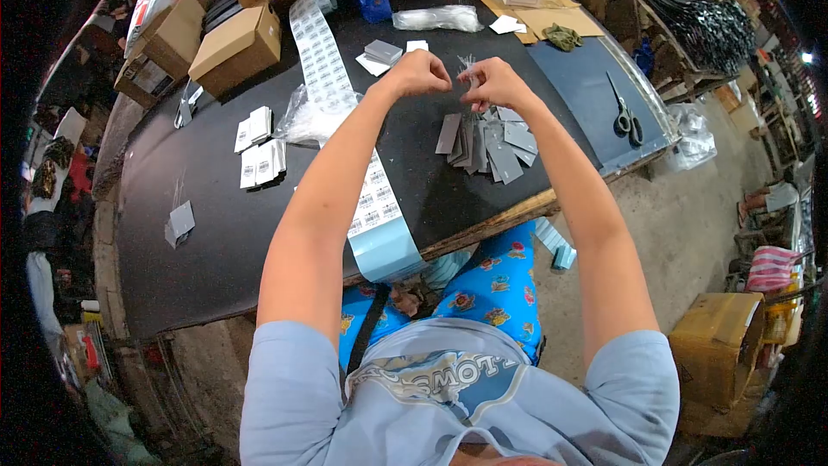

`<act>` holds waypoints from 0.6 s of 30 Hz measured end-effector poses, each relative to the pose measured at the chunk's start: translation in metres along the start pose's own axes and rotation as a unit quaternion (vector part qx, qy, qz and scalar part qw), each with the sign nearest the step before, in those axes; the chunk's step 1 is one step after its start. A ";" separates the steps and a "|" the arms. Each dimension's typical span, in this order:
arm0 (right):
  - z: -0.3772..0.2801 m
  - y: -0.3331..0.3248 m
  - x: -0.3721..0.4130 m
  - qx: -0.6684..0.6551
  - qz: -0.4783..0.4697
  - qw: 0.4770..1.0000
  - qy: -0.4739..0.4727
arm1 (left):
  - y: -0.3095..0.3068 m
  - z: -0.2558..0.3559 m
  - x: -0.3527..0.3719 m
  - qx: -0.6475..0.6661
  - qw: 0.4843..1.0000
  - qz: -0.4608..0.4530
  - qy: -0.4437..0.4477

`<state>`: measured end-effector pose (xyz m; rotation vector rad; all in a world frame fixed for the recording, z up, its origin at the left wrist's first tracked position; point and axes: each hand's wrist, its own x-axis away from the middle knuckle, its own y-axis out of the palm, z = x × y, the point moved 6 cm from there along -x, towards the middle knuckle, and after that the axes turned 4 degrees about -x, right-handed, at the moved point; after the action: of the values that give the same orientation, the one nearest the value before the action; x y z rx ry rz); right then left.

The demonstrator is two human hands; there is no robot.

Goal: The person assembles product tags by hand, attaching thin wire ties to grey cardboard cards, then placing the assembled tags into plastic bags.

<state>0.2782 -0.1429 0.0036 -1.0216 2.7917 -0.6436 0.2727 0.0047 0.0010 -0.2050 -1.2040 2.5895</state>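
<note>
My right hand (496,86) is closed, pinching a bundle of thin clear strings (467,62) whose ends stick up past the fingers. Just below it is a fanned cluster of grey tags (493,148), which look attached to those strings. My left hand (419,75) is held close by on the left, thumb and fingertips pressed together; whatever is between them is too small to make out. Behind the left hand lie a small stack of grey and white tags (380,53) and a white piece (417,46).
A barcode label strip (321,52) runs across the black table to its front edge. Stacked white labelled tags (261,164), a plastic bag (312,116), grey tags (179,223), a blue tape dispenser (372,2), scissors (627,121) and cardboard boxes (237,47) lie around.
</note>
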 end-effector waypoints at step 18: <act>-0.061 -0.026 0.015 -0.005 -0.022 0.995 -0.092 | -0.020 0.068 0.030 0.358 0.932 -0.031 0.045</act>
<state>0.2676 -0.1491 0.0709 -1.0867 2.6228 -0.5111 0.2311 -0.0226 0.0598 -0.1228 -0.1783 2.7280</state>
